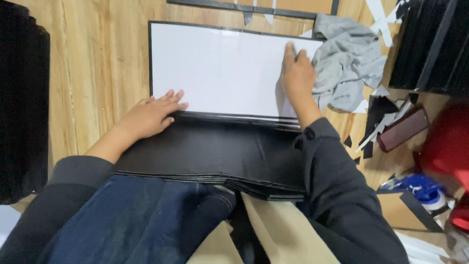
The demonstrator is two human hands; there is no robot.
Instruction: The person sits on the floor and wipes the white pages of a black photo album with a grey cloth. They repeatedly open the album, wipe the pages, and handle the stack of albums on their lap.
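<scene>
A white rectangular sheet (220, 68) with a thin black border lies on the wooden floor. Below it, reaching toward my lap, is a stack of black sheets (215, 151). My left hand (151, 115) rests flat, fingers apart, on the near left edge of the white sheet where it meets the black stack. My right hand (296, 73) presses flat on the right edge of the white sheet, next to a crumpled grey cloth (347, 61). Neither hand grips anything.
Stacks of black panels stand at the left (22, 107) and upper right (432, 46). White and black paper scraps (378, 122) litter the right side, with a dark red case (403, 129), a red object (447, 146) and blue packaging (417, 186). Brown paper (278, 234) lies near my knees.
</scene>
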